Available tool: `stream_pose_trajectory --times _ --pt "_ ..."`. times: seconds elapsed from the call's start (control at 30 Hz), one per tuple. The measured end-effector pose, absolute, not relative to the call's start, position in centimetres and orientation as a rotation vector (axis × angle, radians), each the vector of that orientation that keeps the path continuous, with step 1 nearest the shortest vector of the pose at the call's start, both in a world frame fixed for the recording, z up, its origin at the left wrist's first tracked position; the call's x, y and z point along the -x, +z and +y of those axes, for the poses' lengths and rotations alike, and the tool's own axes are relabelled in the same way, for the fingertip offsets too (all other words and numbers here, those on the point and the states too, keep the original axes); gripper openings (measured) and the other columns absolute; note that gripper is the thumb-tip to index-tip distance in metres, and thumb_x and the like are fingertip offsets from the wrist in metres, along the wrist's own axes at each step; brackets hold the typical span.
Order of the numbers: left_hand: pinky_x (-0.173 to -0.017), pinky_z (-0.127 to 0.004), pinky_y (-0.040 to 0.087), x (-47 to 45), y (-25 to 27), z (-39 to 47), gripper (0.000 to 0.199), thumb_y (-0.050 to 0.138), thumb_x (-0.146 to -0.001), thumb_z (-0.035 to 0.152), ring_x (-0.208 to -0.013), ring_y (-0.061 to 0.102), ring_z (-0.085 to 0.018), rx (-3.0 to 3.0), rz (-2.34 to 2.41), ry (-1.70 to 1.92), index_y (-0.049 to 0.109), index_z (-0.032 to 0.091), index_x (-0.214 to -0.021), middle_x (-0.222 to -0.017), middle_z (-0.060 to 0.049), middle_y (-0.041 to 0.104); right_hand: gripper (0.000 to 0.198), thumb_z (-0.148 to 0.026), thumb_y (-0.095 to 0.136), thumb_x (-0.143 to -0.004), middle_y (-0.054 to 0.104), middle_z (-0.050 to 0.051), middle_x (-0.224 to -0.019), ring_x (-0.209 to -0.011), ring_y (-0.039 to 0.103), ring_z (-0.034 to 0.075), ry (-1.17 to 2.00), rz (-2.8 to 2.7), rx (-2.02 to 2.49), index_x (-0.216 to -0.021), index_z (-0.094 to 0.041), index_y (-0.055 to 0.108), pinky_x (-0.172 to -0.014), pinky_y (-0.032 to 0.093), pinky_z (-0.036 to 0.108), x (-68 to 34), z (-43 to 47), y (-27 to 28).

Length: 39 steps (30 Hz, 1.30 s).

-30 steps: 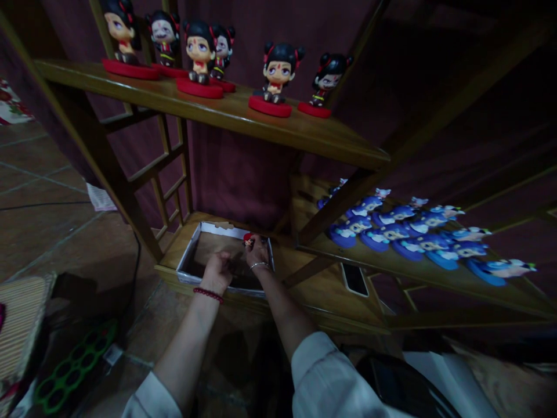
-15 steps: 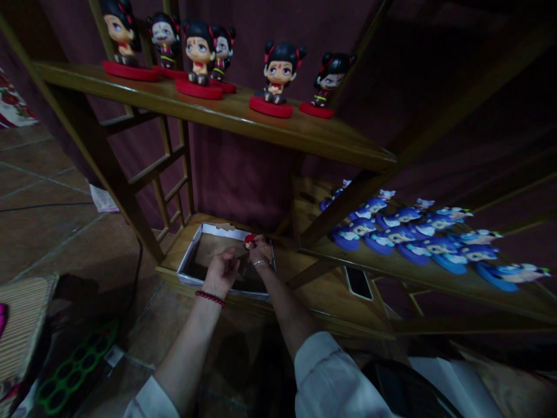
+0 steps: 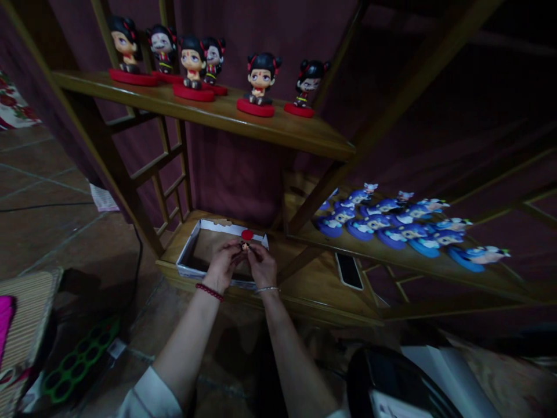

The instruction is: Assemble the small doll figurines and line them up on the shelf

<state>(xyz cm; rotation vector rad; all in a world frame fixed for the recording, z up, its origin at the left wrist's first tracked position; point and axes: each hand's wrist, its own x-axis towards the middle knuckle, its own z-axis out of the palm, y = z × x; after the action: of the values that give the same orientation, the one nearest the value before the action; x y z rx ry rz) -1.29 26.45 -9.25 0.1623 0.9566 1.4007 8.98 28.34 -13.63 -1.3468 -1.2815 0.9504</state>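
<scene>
A small figurine with dark hair is pinched between my two hands, its red round base pointing away from me. My left hand, with a dark red bead bracelet, closes on its left side. On its right side the fingers of my right hand are closed too; a thin bangle circles that wrist. Beneath both hands lies a shallow white-rimmed cardboard box with a brown inside, on the low wooden shelf. The figurine's body is partly covered by my fingers.
Several black-haired figurines on red bases stand on the upper shelf. Rows of blue figurines fill the shelf at right. A phone lies on the low shelf. A green plastic rack is on the floor at left.
My left hand has come over to the figurine and now holds it together with my right hand. The red base has turned into clear view. The camera view has shifted a little.
</scene>
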Motion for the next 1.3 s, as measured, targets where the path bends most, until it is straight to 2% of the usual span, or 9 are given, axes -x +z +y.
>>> stream_pose_trajectory --times 0.17,0.27,0.37,0.57,0.8,0.93,1.13,1.23,1.3 --pt "-0.064 -0.022 0.043 1.0 -8.5 25.5 0.023 0.060 -0.058 0.003 -0.067 0.059 -0.011 -0.379 1.046 1.391 0.062 0.013 -0.079 -0.074 -0.003 0.065 0.028 -0.036 0.058 -0.070 0.066 0.004 -0.090 -0.074 0.063 0.016 1.089 -1.128 1.220 -0.092 -0.018 0.060 -0.069 0.053 0.030 -9.4 25.5 -12.4" --pt "-0.065 -0.024 0.044 0.8 -8.6 25.2 0.024 0.063 -0.056 0.004 -0.065 0.058 -0.010 -0.449 1.031 1.355 0.063 0.012 -0.079 -0.074 -0.003 0.065 0.030 -0.037 0.059 -0.070 0.066 0.004 -0.091 -0.075 0.063 0.016 1.113 -1.056 1.166 -0.092 -0.017 0.059 -0.070 0.053 0.030 -9.3 25.1 -12.4" --pt "-0.067 -0.025 0.044 0.8 -8.8 25.1 0.025 0.065 -0.056 0.007 -0.065 0.058 -0.011 -0.472 1.016 1.354 0.063 0.011 -0.080 -0.073 -0.004 0.065 0.029 -0.039 0.058 -0.070 0.065 0.004 -0.089 -0.076 0.062 0.015 1.127 -1.024 1.151 -0.090 -0.017 0.060 -0.069 0.052 0.028 -8.9 25.3 -12.8" --pt "-0.058 -0.021 0.042 0.8 -9.0 24.8 0.029 0.069 -0.055 0.011 -0.061 0.055 -0.009 -0.493 1.108 1.421 0.064 0.013 -0.084 -0.070 -0.002 0.064 0.026 -0.039 0.058 -0.070 0.066 0.001 -0.084 -0.073 0.062 0.014 1.146 -1.086 1.132 -0.087 -0.019 0.059 -0.068 0.052 0.027 -8.1 25.1 -13.2" --pt "-0.063 -0.024 0.043 1.0 -8.6 24.2 0.030 0.069 -0.056 0.015 -0.066 0.056 -0.012 -0.588 1.072 1.392 0.066 0.015 -0.086 -0.071 -0.002 0.065 0.027 -0.044 0.055 -0.071 0.066 0.000 -0.072 -0.067 0.063 0.016 1.231 -1.171 1.190 -0.080 -0.019 0.058 -0.057 0.050 0.025 -9.3 24.7 -11.9" --pt "-0.063 -0.024 0.043 0.9 -8.2 23.8 0.029 0.066 -0.059 0.014 -0.065 0.054 -0.011 -0.646 1.058 1.371 0.067 0.015 -0.088 -0.071 -0.002 0.064 0.025 -0.043 0.057 -0.071 0.065 0.000 -0.073 -0.066 0.063 0.015 1.207 -1.204 1.195 -0.078 -0.019 0.057 -0.055 0.050 0.024 -9.8 24.7 -11.9" --pt "-0.062 -0.022 0.040 0.7 -8.1 23.5 0.032 0.064 -0.062 0.015 -0.060 0.050 -0.009 -0.753 1.076 1.364 0.066 0.016 -0.094 -0.067 0.001 0.061 0.038 -0.040 0.060 -0.069 0.067 0.001 -0.082 -0.061 0.061 0.013 1.203 -1.168 1.096 -0.102 -0.020 0.056 -0.058 0.052 0.026 -9.7 24.8 -12.1" --pt "-0.061 -0.022 0.040 0.6 -8.3 23.7 0.034 0.064 -0.061 0.014 -0.061 0.051 -0.009 -0.780 1.129 1.383 0.064 0.015 -0.095 -0.068 0.001 0.060 0.038 -0.040 0.060 -0.069 0.066 0.001 -0.085 -0.065 0.061 0.013 1.234 -1.190 1.077 -0.103 -0.021 0.058 -0.062 0.053 0.026 -9.8 25.0 -12.3" --pt "-0.059 -0.022 0.040 0.5 -8.3 23.7 0.030 0.064 -0.060 0.012 -0.061 0.051 -0.010 -0.779 1.183 1.402 0.063 0.014 -0.090 -0.067 0.001 0.059 0.038 -0.039 0.060 -0.069 0.066 0.000 -0.085 -0.065 0.061 0.013 1.243 -1.198 1.083 -0.102 -0.021 0.060 -0.060 0.052 0.025 -9.9 25.1 -12.4"
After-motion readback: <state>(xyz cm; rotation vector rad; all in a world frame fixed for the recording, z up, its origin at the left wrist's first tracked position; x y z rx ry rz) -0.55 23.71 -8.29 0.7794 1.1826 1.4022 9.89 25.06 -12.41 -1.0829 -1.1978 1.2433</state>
